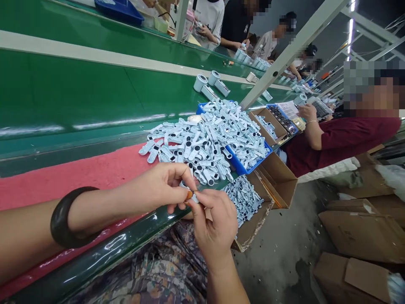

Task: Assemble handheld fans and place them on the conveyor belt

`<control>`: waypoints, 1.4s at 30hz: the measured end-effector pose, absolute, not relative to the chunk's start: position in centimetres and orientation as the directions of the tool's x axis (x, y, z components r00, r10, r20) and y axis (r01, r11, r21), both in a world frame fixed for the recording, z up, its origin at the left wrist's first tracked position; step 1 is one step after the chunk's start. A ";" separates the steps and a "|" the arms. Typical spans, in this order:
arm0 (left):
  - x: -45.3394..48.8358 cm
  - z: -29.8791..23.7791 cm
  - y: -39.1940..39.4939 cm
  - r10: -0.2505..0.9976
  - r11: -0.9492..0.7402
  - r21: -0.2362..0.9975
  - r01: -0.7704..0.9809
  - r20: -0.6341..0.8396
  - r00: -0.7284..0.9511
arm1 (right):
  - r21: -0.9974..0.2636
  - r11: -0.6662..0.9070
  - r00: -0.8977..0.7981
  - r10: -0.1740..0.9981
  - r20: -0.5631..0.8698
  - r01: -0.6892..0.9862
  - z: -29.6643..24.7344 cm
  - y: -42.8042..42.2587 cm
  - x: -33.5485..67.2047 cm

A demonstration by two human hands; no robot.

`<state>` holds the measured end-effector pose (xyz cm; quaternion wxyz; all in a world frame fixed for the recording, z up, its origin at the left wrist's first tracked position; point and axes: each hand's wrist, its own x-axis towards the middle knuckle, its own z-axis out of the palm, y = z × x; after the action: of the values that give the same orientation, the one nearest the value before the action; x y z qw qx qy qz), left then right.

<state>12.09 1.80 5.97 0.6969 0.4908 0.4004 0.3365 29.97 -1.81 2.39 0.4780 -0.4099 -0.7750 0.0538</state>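
My left hand (169, 185), with a dark bangle (61, 217) on its wrist, is closed in a pinch. Its fingertips meet those of my right hand (218, 215), also pinching. Between them is a small light-blue plastic part (195, 198), mostly hidden by the fingers; a bit of orange shows beside it. Just beyond my hands lies a heap of similar light-blue plastic parts (202, 143), many with a black oval or square. The heap spills from a blue tray (242, 168) onto a pink cloth (104, 169).
A cardboard box (253, 236) of small light-blue parts stands below the bench edge at right. Two light-blue assemblies (201, 83) lie on the green conveyor belt (95, 93). A metal post (287, 55) slants past the tray. A person in a maroon sleeve (344, 139) works at right; others sit across the belt.
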 end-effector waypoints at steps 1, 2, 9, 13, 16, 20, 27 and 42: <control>12.1 6.0 1.9 0.859 0.304 0.949 -0.086 -0.234 0.455 | -0.479 0.660 -0.207 0.687 0.696 0.578 2.4 -1.8 30.0; 12.0 6.0 1.9 0.857 0.309 0.946 -0.095 -0.234 0.458 | -0.491 0.660 -0.206 0.692 0.692 0.569 2.3 -1.9 30.1; 12.1 6.3 2.0 0.851 0.327 0.934 -0.142 -0.226 0.474 | -0.557 0.634 -0.203 0.737 0.644 0.536 2.4 -2.1 30.4; 12.1 6.3 2.0 0.850 0.332 0.932 -0.148 -0.228 0.476 | -0.563 0.643 -0.214 0.735 0.643 0.519 2.5 -2.0 30.4; 12.1 6.2 2.1 0.854 0.325 0.933 -0.157 -0.218 0.473 | -0.592 0.632 -0.201 0.750 0.631 0.501 2.4 -2.0 30.4; 12.1 6.1 2.1 0.848 0.333 0.930 -0.159 -0.221 0.482 | -0.614 0.612 -0.187 0.768 0.613 0.498 2.4 -2.0 30.4; 12.1 6.1 2.2 0.850 0.343 0.927 -0.152 -0.237 0.471 | -0.620 0.605 -0.195 0.776 0.600 0.499 2.3 -1.9 30.3; 12.4 5.4 1.6 0.861 0.355 0.899 -0.257 -0.207 0.464 | -0.720 0.564 -0.060 0.802 0.595 0.404 2.0 -1.7 30.0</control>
<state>12.37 1.63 5.39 0.7426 0.4252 0.3550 0.3765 30.03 -1.68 2.00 0.5356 -0.4281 -0.7038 0.1857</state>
